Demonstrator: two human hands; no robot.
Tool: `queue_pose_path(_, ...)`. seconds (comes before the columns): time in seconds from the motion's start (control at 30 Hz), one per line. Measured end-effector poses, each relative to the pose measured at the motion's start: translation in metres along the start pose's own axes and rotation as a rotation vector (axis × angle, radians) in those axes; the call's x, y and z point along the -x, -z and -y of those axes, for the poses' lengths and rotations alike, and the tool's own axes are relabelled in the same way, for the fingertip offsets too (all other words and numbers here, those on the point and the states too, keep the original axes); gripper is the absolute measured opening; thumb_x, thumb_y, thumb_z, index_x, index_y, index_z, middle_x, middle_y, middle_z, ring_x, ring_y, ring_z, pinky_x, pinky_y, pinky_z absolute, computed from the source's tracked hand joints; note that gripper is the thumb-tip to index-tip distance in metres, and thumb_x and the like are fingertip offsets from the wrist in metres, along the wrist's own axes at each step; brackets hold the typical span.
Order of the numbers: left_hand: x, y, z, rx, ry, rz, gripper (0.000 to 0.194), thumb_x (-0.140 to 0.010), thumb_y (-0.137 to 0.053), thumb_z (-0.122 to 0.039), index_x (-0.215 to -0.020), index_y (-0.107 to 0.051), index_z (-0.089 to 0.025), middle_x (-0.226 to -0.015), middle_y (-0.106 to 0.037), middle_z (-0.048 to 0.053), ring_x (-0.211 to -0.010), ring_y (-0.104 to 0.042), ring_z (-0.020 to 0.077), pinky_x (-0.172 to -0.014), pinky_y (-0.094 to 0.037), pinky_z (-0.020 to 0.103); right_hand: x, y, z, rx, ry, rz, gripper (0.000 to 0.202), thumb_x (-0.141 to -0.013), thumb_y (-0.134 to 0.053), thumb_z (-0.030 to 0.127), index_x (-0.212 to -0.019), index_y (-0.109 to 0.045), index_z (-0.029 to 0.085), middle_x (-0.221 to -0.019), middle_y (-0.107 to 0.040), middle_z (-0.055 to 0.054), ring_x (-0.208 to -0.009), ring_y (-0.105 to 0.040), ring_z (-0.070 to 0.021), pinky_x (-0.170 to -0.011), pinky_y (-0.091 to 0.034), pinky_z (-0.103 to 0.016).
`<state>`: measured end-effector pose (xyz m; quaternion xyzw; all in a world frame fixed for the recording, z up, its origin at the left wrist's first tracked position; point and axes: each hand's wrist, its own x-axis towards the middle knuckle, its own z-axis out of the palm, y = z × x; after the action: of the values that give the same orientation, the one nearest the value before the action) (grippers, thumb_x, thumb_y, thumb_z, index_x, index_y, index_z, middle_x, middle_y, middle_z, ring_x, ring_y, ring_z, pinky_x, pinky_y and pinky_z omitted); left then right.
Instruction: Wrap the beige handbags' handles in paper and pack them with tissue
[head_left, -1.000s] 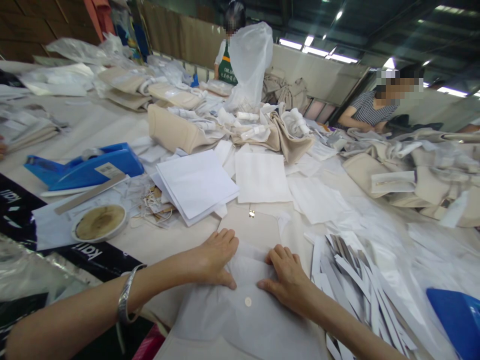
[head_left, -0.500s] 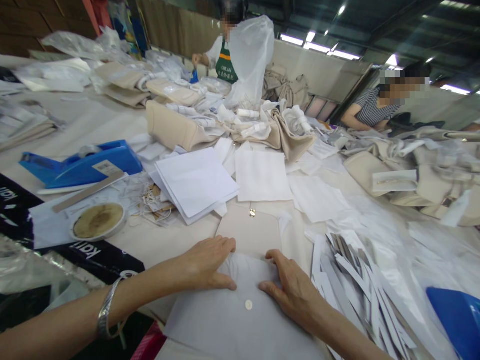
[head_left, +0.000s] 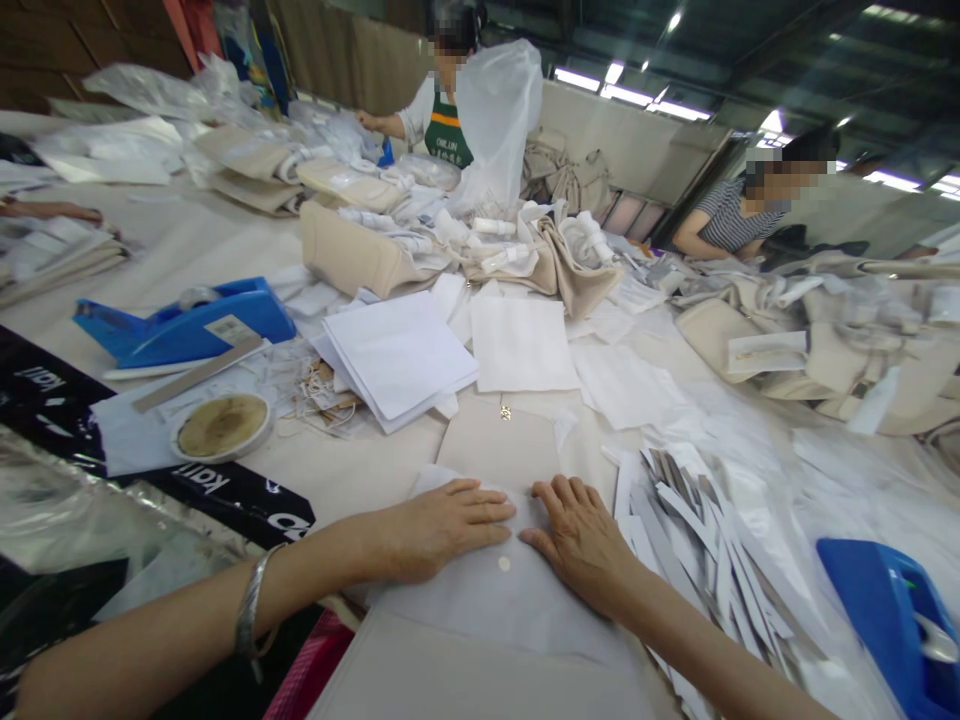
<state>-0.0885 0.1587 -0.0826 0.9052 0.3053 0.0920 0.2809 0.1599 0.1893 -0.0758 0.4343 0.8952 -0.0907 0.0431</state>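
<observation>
A thin white tissue sheet [head_left: 517,610] lies over the front of a beige bag, with a small round pale disc [head_left: 504,564] in its middle. Beyond it extends the bag's beige flap [head_left: 499,440], with a gold clasp [head_left: 505,412] at the far end. My left hand [head_left: 450,525] rests flat on the sheet, fingers stretched toward the right. To the right of the disc, my right hand [head_left: 577,535] touches the sheet with spread, slightly bent fingers. Neither hand grips anything that I can see.
Left are a blue tape dispenser [head_left: 195,325] and a round dish [head_left: 223,427]. White sheets [head_left: 401,355] lie ahead, paper strips [head_left: 712,560] to the right, beside another blue dispenser [head_left: 885,620]. Beige bags [head_left: 360,250] are heaped behind; two people work beyond.
My left hand has moved right and flattened onto the tissue sheet. The sheet has shifted away from me, baring more beige surface at the near side. My right hand stays nearly in place.
</observation>
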Motion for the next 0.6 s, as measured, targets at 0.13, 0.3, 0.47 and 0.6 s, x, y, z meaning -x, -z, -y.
queue_pose_path(0.13, 0.002, -0.004, -0.004, 0.077, -0.012, -0.019, 0.066, -0.082, -0.043, 0.000, -0.142, -0.042, -0.029, -0.152, -0.040, 0.006, -0.142, -0.031, 0.0195, -0.119, -0.018, 0.043, 0.008, 0.016, 0.020, -0.046, 0.060, -0.056, 0.022, -0.083, -0.055, 0.004, -0.101, -0.057, 0.017, -0.106, -0.057, -0.011, -0.100, -0.053, -0.0276, -0.087, -0.044, -0.042)
queue_pose_path(0.3, 0.003, -0.004, -0.006, 0.069, -0.009, -0.047, 0.063, -0.082, -0.039, 0.003, -0.138, -0.047, -0.025, -0.148, -0.046, 0.007, -0.140, -0.036, 0.0181, -0.119, -0.020, 0.044, 0.015, 0.017, 0.041, -0.612, 0.138, -0.009, 0.027, -0.078, -0.048, -0.005, -0.081, -0.060, 0.019, -0.090, -0.060, -0.002, -0.085, -0.059, -0.0147, -0.077, -0.047, -0.024)
queue_pose_path(0.47, -0.005, -0.001, -0.021, 0.125, -0.060, -0.106, 0.061, -0.074, -0.038, 0.003, -0.123, -0.060, -0.025, -0.137, -0.057, 0.004, -0.130, -0.047, 0.0182, -0.116, -0.029, 0.040, 0.018, 0.009, 0.046, -0.672, 0.003, -0.076, 0.020, -0.078, -0.060, 0.001, -0.078, -0.071, 0.018, -0.085, -0.065, -0.001, -0.082, -0.061, -0.0141, -0.079, -0.046, -0.023)
queue_pose_path(0.6, -0.014, -0.023, -0.017, 0.254, 0.067, -0.246, 0.045, -0.069, -0.038, -0.007, -0.095, -0.070, -0.025, -0.104, -0.072, 0.001, -0.099, -0.064, 0.0212, -0.095, -0.050, 0.035, 0.015, -0.004, 0.046, -0.603, -0.096, -0.052, 0.009, -0.073, -0.078, 0.020, -0.081, -0.076, 0.024, -0.085, -0.071, 0.003, -0.080, -0.065, -0.0150, -0.076, -0.047, -0.022)
